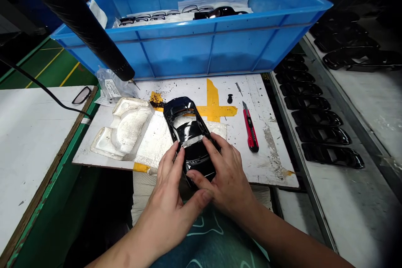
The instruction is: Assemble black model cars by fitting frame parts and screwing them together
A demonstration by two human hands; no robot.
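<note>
While one dark-rimmed clear piece [81, 95] lies apart on the left counter [37, 134], a white padded form [125, 130] sits on the middle counter [257, 96]. Beside it, the left hand [171, 182] and right hand [224, 167] hold the black car shell [194, 138] between them, so work on it seems unfinished; whether its windows are fitted, I cannot tell. Further right, a red cutter [250, 127] lies unheld, then similar shells [317, 118] line the rack, perhaps done, perhaps waiting.

A factory workshop: matching black car shells [323, 134] line up beyond the right edge of the work board [270, 171], a blue crate [180, 52] stands along its far edge, and a thin-tipped tool [94, 35] slants over its far left corner.
</note>
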